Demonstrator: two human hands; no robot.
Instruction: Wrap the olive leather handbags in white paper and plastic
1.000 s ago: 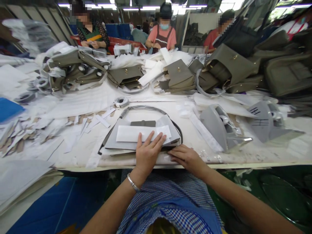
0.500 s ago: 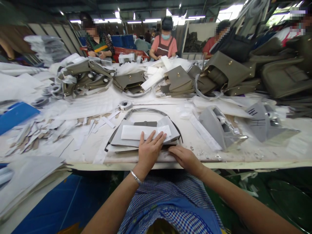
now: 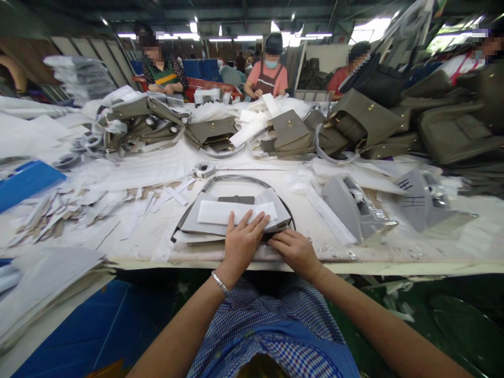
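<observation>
A flat bag (image 3: 237,199) is lying at the front of the counter (image 3: 378,255), straight before the person, with its strap (image 3: 238,179) arching around the far side. A grey sheet (image 3: 191,224) is covering much of it, and a white strip (image 3: 214,212) is lying across on top. The left hand (image 3: 243,241) is resting flat there, its fingers spread over the strip and sheet, hiding part of both. The right hand (image 3: 295,251) is touching the bag's near right corner, its fingers bunched close together — whether they are pinching the edge I can't quite tell, since the hand itself is covering that spot.

A small roll (image 3: 205,169) is sitting just beyond the strap, on the left. Paper scraps (image 3: 59,210) are littering the left side, and a blue folder (image 3: 29,184) is lying behind them. Large paper sheets (image 3: 47,294) are overhanging the lower left. To the right, a long paper strip (image 3: 328,215) is lying slantwise beside a grey wedge (image 3: 340,202), with a second, black-marked wedge (image 3: 413,199) standing farther out; bits of clear plastic (image 3: 350,255) are scattered near the front edge.

Heaped brown bags (image 3: 291,131) are crowding the far half of the counter, tangled with white packing (image 3: 252,126) — well apart from the hands. Behind the heap, co-workers (image 3: 271,79) are standing or sitting.
</observation>
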